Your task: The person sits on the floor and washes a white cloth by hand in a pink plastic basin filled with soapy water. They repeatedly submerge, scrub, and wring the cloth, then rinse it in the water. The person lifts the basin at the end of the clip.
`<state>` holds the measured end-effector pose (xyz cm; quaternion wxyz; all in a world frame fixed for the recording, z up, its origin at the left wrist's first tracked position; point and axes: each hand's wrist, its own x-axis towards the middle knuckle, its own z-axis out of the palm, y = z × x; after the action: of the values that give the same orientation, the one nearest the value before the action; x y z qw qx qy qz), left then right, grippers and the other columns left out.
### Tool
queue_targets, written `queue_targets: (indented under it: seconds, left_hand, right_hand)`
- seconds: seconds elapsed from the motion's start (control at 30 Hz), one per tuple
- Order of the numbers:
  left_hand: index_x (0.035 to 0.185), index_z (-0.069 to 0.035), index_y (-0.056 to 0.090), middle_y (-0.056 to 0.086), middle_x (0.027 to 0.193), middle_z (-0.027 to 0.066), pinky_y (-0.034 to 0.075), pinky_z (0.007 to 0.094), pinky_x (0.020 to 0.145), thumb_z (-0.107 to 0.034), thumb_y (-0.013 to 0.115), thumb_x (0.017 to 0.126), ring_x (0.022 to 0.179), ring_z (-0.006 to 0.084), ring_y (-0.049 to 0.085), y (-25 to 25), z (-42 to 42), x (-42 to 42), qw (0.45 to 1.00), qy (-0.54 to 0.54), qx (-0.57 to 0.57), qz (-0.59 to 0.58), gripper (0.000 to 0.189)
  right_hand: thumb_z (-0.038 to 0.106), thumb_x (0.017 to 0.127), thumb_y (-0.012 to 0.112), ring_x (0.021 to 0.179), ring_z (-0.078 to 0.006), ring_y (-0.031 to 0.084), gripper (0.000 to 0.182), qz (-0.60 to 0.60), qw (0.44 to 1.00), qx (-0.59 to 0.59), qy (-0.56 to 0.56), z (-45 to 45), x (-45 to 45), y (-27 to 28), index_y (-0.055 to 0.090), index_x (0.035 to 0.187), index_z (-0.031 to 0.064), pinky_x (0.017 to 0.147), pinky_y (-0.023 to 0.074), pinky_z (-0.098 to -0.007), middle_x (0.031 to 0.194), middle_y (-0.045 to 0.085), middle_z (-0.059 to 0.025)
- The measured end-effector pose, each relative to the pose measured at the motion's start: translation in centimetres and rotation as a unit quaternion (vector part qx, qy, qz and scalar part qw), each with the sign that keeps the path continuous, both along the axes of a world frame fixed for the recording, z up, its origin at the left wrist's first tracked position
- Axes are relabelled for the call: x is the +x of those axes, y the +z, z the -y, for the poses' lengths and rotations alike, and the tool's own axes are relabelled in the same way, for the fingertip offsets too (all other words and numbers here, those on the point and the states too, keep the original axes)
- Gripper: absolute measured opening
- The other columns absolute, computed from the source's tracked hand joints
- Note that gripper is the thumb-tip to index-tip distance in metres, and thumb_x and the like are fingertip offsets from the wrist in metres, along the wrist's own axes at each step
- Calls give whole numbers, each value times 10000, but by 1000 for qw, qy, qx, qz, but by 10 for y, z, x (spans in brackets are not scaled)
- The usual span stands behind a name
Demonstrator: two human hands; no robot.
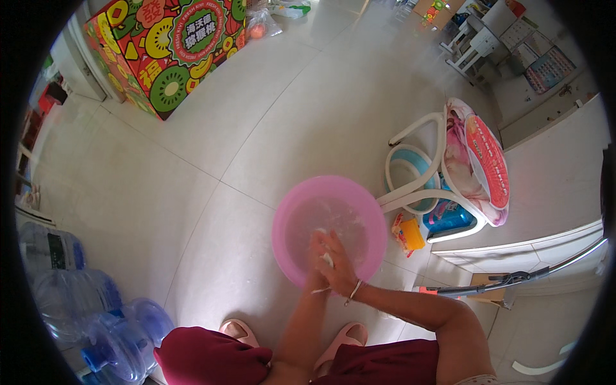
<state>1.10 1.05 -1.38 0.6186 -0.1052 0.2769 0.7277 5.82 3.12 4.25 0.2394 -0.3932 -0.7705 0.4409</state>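
Note:
A round pink plastic basin (281, 231) with cloudy, sudsy water in it stands on the tiled floor in front of me. Over the basin my two hands are pressed together. My left hand (316, 255) is at the left, partly covered by the other. My right hand (340, 264) lies over it, fingers pointing away from me. A small whitish piece (327, 260), perhaps soap or wet cloth, shows between the hands; which hand grips it is hard to tell. A thin bracelet (354, 291) circles the right wrist.
A white stool (418, 192) with a cushion stands right of the basin, near a blue-and-white bucket (389, 168), a blue bottle (450, 219) and a yellow container (412, 234). Large water bottles (115, 337) lie at the left; a kiwi-fruit carton (168, 48) stands further off. My slippers (245, 332) are below.

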Motion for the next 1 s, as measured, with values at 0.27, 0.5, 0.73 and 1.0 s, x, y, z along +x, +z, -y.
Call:
queue_targets:
  seconds: [0.27,0.5,0.73,1.0]
  left_hand:
    - [1131,-100,461,527,1054,37,447,314,775,-295,407,918,935,179,527,34,-2,-2,998,-11,-53,33,294]
    - [1054,-73,500,546,950,42,462,287,673,-238,443,887,846,150,540,23,-9,12,992,14,-109,67,242]
    - [859,-41,552,529,783,25,431,284,558,-193,462,870,685,103,503,60,-13,7,956,-40,-191,-221,177]
    - [1059,-10,511,575,963,75,469,345,795,-309,360,933,879,202,573,29,-22,8,998,30,-59,2,358]
  right_hand:
    - [174,842,485,1121,-269,435,349,23,998,42,-40,-4,4,14,530,1162,41,971,307,-345,1180,508,-131]
    - [107,808,484,729,-84,500,190,-110,961,-183,-178,-11,-13,45,602,930,22,684,417,-221,798,561,-10]
    - [65,751,443,593,-74,457,148,-65,969,-124,-203,-32,-12,37,578,710,19,547,383,-232,646,520,3]
    - [42,792,463,713,-155,578,143,-103,955,-214,-177,-71,13,21,585,854,2,628,474,-276,782,604,-89]
